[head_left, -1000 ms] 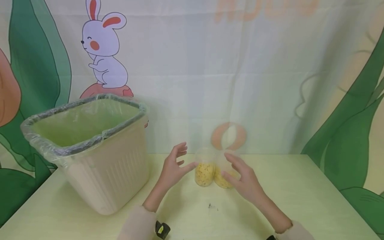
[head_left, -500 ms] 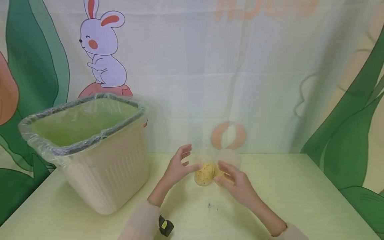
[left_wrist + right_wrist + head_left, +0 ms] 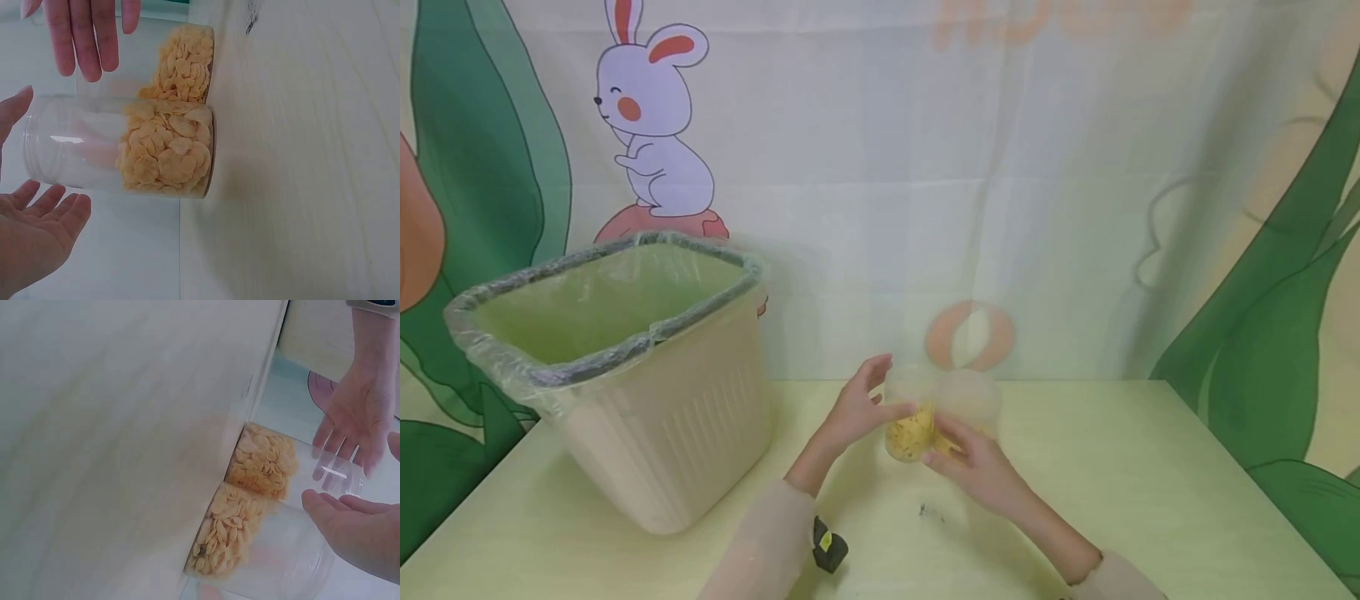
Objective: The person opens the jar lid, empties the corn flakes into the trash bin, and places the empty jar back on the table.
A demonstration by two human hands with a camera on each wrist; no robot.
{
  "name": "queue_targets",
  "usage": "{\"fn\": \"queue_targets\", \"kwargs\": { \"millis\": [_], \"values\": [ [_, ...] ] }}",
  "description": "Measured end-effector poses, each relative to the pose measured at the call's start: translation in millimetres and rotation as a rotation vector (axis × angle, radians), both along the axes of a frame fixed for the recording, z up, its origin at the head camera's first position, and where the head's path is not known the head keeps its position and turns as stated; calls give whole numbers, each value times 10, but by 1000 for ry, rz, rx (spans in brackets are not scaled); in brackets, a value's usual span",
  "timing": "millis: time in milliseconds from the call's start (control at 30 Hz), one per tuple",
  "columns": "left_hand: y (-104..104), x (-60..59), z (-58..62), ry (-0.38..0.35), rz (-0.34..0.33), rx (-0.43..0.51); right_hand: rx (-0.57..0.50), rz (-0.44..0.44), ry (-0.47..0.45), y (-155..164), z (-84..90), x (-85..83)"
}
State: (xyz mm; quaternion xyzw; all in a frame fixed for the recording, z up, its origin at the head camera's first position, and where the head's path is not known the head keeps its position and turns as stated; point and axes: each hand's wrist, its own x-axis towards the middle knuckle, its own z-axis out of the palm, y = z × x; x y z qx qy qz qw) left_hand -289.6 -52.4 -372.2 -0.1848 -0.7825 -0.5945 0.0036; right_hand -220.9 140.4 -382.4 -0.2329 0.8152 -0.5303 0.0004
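Soft shadows, haze, seemingly diffuse light.

From the head view, the right hand [image 3: 981, 471] hides much of the lower part of the right-hand clear cylindrical jar of yellow flakes [image 3: 970, 392]; the right wrist view cuts that jar at its bottom edge. Whether the left hand [image 3: 853, 408] touches the left clear jar of yellow flakes [image 3: 908, 435] is hard to judge. The near wall of the cream ribbed plastic bin [image 3: 662, 425] conceals its floor. Small dark marks [image 3: 922, 509] on the pale surface [image 3: 1112, 467] are too tiny to identify. The top edge crops faint, blurred orange letters [image 3: 951, 25].
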Motion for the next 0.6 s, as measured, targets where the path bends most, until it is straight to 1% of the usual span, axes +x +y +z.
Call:
{"fn": "queue_targets", "kwargs": {
  "millis": [33,133,200,267,300,433,533,600],
  "values": [
    [11,25,37,2,-5,3,6,1,-5,-5,-3,-6],
    [40,31,56,-5,-8,9,24,13,-13,-11,-18,-33],
    [57,32,66,0,2,6,33,15,-21,-9,-35,-56],
    [70,-25,1,2,21,-1,42,18,-32,-6,-52,-78],
    [75,-31,-3,10,33,-9,46,19,-38,-5,-56,-86],
    [89,-35,11,20,92,-54,62,35,-65,-12,-61,-108],
    [85,-28,18,24,125,-70,73,44,-84,-23,-53,-114],
    [75,-18,20,25,132,-67,80,39,-98,-35,-51,-116]
  ]
}}
